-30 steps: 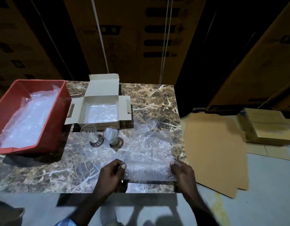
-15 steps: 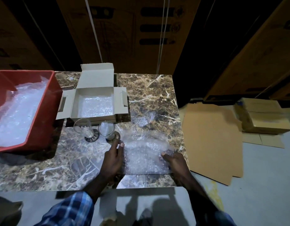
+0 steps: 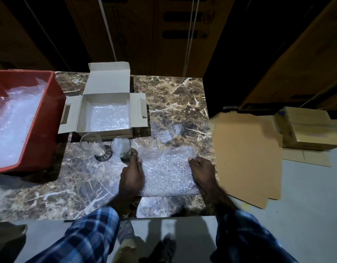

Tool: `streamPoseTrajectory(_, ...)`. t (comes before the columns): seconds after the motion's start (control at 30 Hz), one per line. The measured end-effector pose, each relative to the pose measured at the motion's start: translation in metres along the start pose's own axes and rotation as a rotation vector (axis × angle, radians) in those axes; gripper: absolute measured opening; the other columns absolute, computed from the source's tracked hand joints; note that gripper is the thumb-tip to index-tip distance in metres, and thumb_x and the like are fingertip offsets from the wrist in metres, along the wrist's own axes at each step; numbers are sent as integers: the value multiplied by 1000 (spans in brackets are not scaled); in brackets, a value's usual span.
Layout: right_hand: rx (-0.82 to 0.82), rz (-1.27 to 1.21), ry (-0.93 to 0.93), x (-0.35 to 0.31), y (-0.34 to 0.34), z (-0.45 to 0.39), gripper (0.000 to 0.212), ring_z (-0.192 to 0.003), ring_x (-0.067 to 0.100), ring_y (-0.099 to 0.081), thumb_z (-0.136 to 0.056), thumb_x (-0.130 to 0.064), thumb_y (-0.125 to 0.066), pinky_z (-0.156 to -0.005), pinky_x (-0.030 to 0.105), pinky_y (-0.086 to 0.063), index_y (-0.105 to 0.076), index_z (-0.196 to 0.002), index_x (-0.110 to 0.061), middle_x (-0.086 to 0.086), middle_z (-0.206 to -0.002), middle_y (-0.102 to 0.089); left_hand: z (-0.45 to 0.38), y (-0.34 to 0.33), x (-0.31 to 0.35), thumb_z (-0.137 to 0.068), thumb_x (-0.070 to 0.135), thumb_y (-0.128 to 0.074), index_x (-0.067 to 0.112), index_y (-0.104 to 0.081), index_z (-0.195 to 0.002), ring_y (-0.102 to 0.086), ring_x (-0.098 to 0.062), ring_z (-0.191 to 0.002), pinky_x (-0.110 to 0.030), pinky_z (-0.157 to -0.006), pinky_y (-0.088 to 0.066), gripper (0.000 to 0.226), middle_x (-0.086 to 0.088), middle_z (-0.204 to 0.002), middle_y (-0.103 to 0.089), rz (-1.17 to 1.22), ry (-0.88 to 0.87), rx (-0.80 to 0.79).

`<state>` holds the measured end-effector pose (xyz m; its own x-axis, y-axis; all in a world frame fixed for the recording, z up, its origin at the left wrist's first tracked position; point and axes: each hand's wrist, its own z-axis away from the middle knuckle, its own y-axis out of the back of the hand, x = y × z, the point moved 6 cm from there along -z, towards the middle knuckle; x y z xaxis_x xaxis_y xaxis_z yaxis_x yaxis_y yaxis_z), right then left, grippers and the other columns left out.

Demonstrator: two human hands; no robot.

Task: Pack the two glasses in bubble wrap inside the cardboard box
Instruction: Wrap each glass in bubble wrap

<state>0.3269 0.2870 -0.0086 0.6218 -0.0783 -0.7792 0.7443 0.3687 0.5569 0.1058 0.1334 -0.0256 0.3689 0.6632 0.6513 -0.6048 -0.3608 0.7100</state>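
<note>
Right now I have both hands down on a sheet of bubble wrap (image 3: pixel 167 171) spread on the marble table (image 3: pixel 173 103), near its front edge. My left hand (image 3: pixel 130 177) lies on the sheet's left edge with its fingers stretched forward, fingertips just beside the foot of the nearer glass (image 3: pixel 121 148). My right hand (image 3: pixel 203 173) rests on the right edge, fingers bent at the knuckles; whether it pinches the wrap or only presses it, I cannot tell. The second glass (image 3: pixel 91 147) stands just left of the first, both upright, in front of the open cardboard box (image 3: pixel 107 111), whose floor is lined with bubble wrap. A red bin (image 3: pixel 44 118) with more bubble wrap sits at the table's left end. Flat cardboard (image 3: pixel 247 158) lies on the floor to the right.
</note>
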Motion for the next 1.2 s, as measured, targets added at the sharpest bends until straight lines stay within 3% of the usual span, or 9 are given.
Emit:
streamPoseTrajectory(0.13,134,46,38,0,-4,4,49,-47,11,-30,-95,-27,-65,-53,31,-24,-38,-56,-16,-5,-45,-34,0,0,3,-107,43,-29,19,-41,-119,-62,-45,-81,-41,-68,-44,29,-29,-93,-63,-60,53,12)
streamPoseTrajectory(0.27,151,193,108,-1,-9,4,26,-59,24,-56,-100,-29,-57,-57,31,-34,-63,-85,-9,4,-68,-64,2,1,8,-107,43,-28,17,-43,-127,-62,-46,-91,-42,-73,-43,36,-30,-102,-63,-109,102,40)
streamPoseTrajectory(0.47,146,360,111,-3,-11,2,30,-77,33,-66,-103,-32,-50,-60,30,-33,-61,-105,-4,19,-84,-69,3,-2,11,-105,46,-35,12,-41,-133,-63,-49,-93,-46,-76,-46,44,-32,-103,-65,-153,123,88)
streamPoseTrajectory(0.57,182,333,94,-10,-9,9,32,-87,34,-67,-102,-37,-51,-65,34,-42,-54,-113,-7,17,-97,-69,14,0,15,-103,46,-43,9,-30,-137,-64,-50,-93,-49,-78,-48,51,-32,-105,-67,-113,102,124)
streamPoseTrajectory(0.67,250,454,140,-20,-8,22,31,-99,33,-59,-99,-34,-54,-74,36,-43,-51,-119,-9,13,-113,-58,34,11,19,-99,34,-55,7,-35,-135,-64,-47,-98,-48,-77,-51,49,-24,-123,-61,-69,-5,178)
streamPoseTrajectory(0.8,284,703,444,-20,-35,44,31,-112,36,-54,-96,-28,-51,-92,50,-46,-61,-118,-8,19,-129,-55,68,14,27,-91,21,-56,7,-53,-116,-51,-37,-108,-47,-85,-42,28,-18,-130,-50,-292,-352,312)
streamPoseTrajectory(0.93,110,669,598,-15,-69,51,46,-139,31,-41,-100,-25,-35,-116,46,-25,-57,-137,-9,18,-152,-45,69,-18,30,-96,19,-50,5,-57,-130,-42,-34,-138,-47,-107,-35,38,-17,-152,-42,-409,-618,143)
streamPoseTrajectory(1.03,-42,736,571,-13,-85,44,53,-147,29,-34,-100,-26,-31,-118,43,-17,-44,-148,-10,14,-160,-33,46,-32,26,-101,23,-40,3,-42,-148,-24,-32,-150,-48,-121,-21,52,-18,-162,-27,-467,-584,38)
streamPoseTrajectory(1.2,-150,765,518,-5,-90,33,68,-154,29,-10,-94,-38,-32,-123,47,-4,-23,-159,-17,13,-166,-10,23,-44,19,-99,37,-29,7,-22,-158,-6,-27,-155,-44,-123,-6,67,-14,-166,-11,-545,-596,-115)
